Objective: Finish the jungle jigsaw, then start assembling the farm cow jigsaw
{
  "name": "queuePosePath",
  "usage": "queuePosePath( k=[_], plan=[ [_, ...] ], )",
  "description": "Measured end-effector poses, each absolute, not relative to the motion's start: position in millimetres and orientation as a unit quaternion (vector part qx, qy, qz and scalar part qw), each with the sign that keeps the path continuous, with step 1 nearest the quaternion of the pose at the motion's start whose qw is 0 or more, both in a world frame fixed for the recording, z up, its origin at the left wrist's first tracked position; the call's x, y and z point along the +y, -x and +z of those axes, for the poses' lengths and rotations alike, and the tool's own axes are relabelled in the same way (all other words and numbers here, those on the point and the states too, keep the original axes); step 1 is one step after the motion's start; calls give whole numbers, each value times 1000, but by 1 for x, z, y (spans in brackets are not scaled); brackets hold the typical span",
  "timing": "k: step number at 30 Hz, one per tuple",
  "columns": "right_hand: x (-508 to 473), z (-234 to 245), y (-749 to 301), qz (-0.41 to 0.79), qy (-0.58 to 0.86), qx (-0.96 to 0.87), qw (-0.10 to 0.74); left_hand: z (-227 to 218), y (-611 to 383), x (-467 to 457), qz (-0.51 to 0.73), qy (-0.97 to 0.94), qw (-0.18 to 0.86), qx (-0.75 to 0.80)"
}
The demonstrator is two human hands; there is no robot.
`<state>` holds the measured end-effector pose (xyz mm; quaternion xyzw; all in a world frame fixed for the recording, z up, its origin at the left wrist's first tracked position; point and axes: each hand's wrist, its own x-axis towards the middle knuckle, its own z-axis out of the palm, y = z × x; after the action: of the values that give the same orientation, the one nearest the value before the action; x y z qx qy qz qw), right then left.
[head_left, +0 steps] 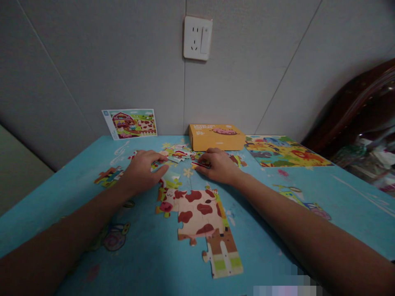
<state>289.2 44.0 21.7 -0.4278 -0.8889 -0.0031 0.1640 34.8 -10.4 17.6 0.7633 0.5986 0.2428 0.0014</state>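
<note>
A partly joined jigsaw of a brown-spotted cow (200, 213) lies flat on the blue tabletop between my forearms. Beyond its left end, my left hand (144, 170) rests with thumb and fingers apart, close to loose puzzle pieces (179, 153). My right hand (218, 165) has its fingers curled around a puzzle piece (197, 164) with a red and white edge; most of that piece is hidden. More loose pieces (239, 160) lie just behind the right hand, and a small cluster of pieces (109, 176) sits left of my left wrist.
A farm picture card (132, 124) leans against the wall at the back left. An orange puzzle box (216, 139) stands at the table's back edge. To its right lies a flat animal picture (286, 152). A socket (198, 38) is on the wall above.
</note>
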Motion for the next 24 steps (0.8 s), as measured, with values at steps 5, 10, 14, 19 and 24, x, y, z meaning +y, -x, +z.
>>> queuePosePath(
  k=[5, 10, 14, 19, 24],
  plan=[
    [44, 21, -289, -6, 427, -890, 161, 12, -31, -12, 162, -819, 39, 549],
    [44, 21, -288, -17, 421, -896, 142, 17, -32, -11, 159, -811, 59, 560],
    [43, 20, -287, -21, 414, -900, 133, 25, -39, -15, 215, -788, 59, 573],
    [42, 20, -287, -16, 418, -899, 131, 23, -34, -12, 383, -666, 39, 638],
    [42, 19, -286, -18, 419, -898, 132, 12, -12, 6, 407, -589, 13, 698]
  ],
)
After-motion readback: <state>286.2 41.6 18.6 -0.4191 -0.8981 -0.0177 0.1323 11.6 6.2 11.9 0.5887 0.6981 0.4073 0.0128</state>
